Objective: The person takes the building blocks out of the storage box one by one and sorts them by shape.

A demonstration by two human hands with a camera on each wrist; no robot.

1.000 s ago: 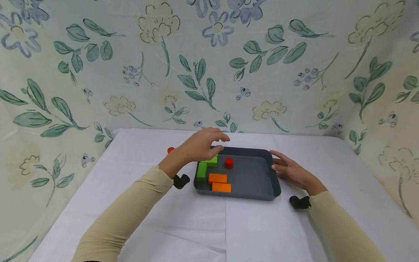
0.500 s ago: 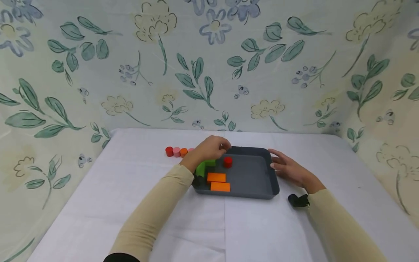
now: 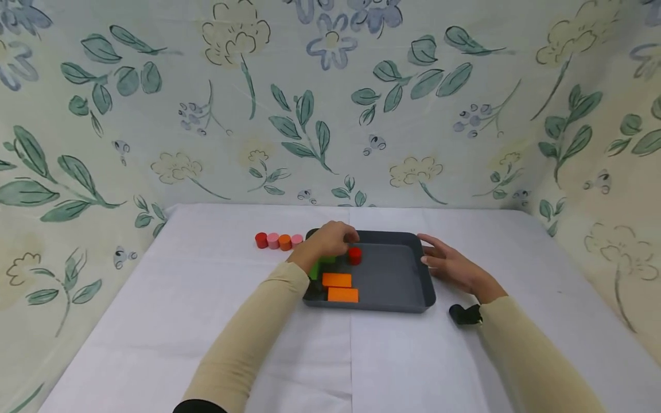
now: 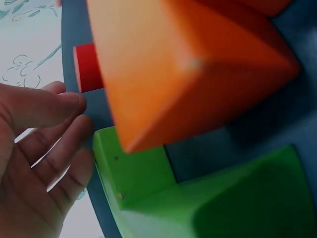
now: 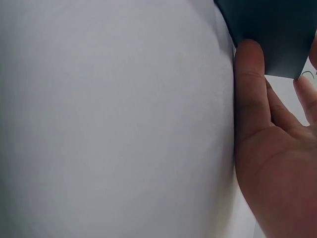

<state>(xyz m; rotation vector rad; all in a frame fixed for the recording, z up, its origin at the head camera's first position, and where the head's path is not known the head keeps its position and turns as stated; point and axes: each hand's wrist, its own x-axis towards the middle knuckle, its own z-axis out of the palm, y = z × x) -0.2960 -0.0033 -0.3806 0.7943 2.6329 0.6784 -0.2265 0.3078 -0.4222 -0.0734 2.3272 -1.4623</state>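
My left hand (image 3: 333,238) reaches over the far left of a dark grey tray (image 3: 392,278). Its straight, slightly bent fingers (image 4: 64,134) lie at the tray's edge beside a green block (image 4: 131,171), and nothing shows between them and the thumb. Whether they touch the block I cannot tell. A red cylinder (image 3: 354,256) stands in the tray just right of that hand. Two orange blocks (image 3: 337,280) lie nearer the front, while the forearm partly hides the green ones. At the tray's right wall, my right hand (image 3: 457,269) rests with extended fingers, its thumb (image 5: 250,69) against the outside.
Left of the tray, small cylinders stand in a row on the white cloth (image 3: 206,321): red (image 3: 261,240), pink (image 3: 272,241), orange (image 3: 285,242) and another pink one (image 3: 296,240). A floral curtain (image 3: 217,143) hangs behind the table.
My left hand has come down from above into the tray's far left area, its fingers drawing closer to the thumb. The cylinder row beside the tray has come into view. My right hand stays on the tray.
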